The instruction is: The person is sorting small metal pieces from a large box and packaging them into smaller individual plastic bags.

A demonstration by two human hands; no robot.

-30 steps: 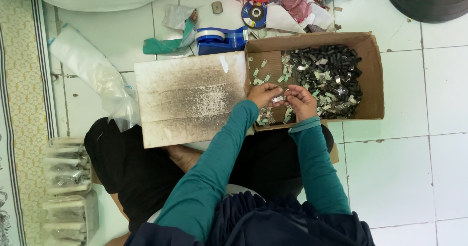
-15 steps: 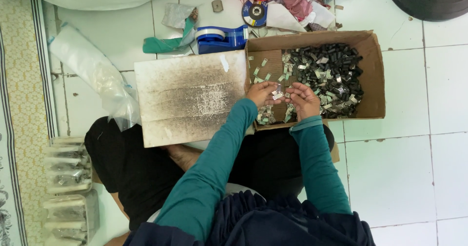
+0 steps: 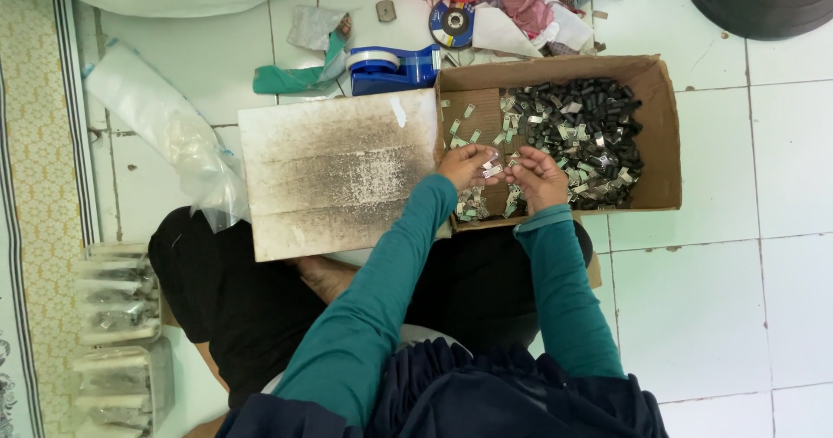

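Head view: I see my left hand (image 3: pixel 466 164) and right hand (image 3: pixel 536 176) together pinching a small silver metal piece (image 3: pixel 493 171) over the cardboard box (image 3: pixel 663 134). A loose pinch could drop it among the mixed parts (image 3: pixel 581 134).

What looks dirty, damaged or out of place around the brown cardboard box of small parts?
The flat cardboard sheet left of the brown cardboard box is smeared with dark, sooty streaks. A crumpled clear plastic bag lies loose on the white tiled floor. Both hands meet over small silvery pieces.
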